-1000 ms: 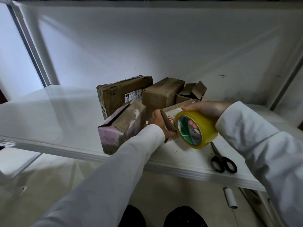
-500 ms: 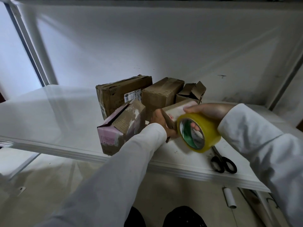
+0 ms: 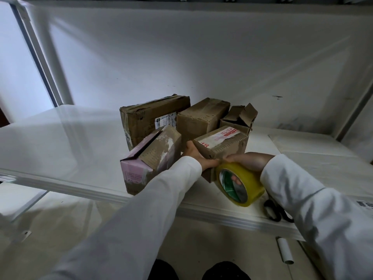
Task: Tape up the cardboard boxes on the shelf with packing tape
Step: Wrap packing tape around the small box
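While the white shelf (image 3: 60, 150) carries everything, five cardboard boxes stand grouped near its middle. At the back left sits the widest brown box (image 3: 149, 118), bearing a white shipping label; just right of it stands a taller brown box (image 3: 201, 118), and at the far right of the back row a small box with open flaps (image 3: 239, 118). In front, a pink-sided box (image 3: 145, 158) leans with its torn brown flap up, near the shelf's front edge. Just right of it is the box with red-printed tape (image 3: 222, 144) on its top, held between both hands. The left hand (image 3: 198, 156) grips this box's near left corner, fingers round its left side and thumb along the front edge. The right hand (image 3: 248, 161) holds the yellow tape roll (image 3: 240, 183), fingers curled through its core, the roll pressed against the box's front face near the shelf surface. Black scissors (image 3: 275, 212) lie on the shelf just right of the roll, partly hidden by the right sleeve. A small white tube (image 3: 284, 250) lies on the floor below the shelf's edge.
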Motion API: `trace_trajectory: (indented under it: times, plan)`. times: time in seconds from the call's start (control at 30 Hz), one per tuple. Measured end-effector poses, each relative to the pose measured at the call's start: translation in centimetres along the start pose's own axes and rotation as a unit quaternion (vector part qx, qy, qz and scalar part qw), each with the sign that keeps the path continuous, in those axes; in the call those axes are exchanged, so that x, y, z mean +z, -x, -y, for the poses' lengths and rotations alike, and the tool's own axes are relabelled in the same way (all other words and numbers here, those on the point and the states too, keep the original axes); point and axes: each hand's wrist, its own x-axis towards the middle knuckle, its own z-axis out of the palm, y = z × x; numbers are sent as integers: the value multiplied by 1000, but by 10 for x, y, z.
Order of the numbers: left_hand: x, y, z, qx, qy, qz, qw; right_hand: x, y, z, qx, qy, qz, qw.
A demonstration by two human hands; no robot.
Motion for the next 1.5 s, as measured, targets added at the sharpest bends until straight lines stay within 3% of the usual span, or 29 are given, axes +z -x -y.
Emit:
trace_trajectory:
  times: [0.1, 0.17, 0.23, 0.43, 0.6, 0.77, 0.93, 1.07, 1.3, 1.5]
  plan:
    - [2, -3, -1, -30, 85, -9, 996, -15, 12, 15, -78, 14, 11, 997]
    - [9, -3, 1, -73, 205, -14, 976, -26, 19, 27, -140, 21, 30, 989]
    - [14, 0, 2, -122, 281, 9, 952, -32, 18, 34, -149, 37, 12, 988]
    - [-14, 8, -4, -92, 140, 88, 982, -35, 5, 31, -135, -13, 23, 990]
    - [-32, 9, -36, -13, 55, -8, 998, -31, 2, 35, -123, -38, 28, 991]
    - [-14, -6, -50, -42, -25, 74, 996, -31, 2, 28, -146, -48, 38, 987]
    - [-15, -11, -49, -64, -33, 81, 994, -37, -1, 12, -263, -71, -54, 961]
    - [-13, -8, -22, -114, -25, 76, 990, -29, -17, 15, -295, -79, -124, 944]
    - [-9, -8, -19, -72, -96, 54, 991, -19, -34, 20, -255, -110, -171, 945]
    - [-6, -15, -12, -43, -17, 59, 997, -38, -14, 33, -181, -33, -128, 975]
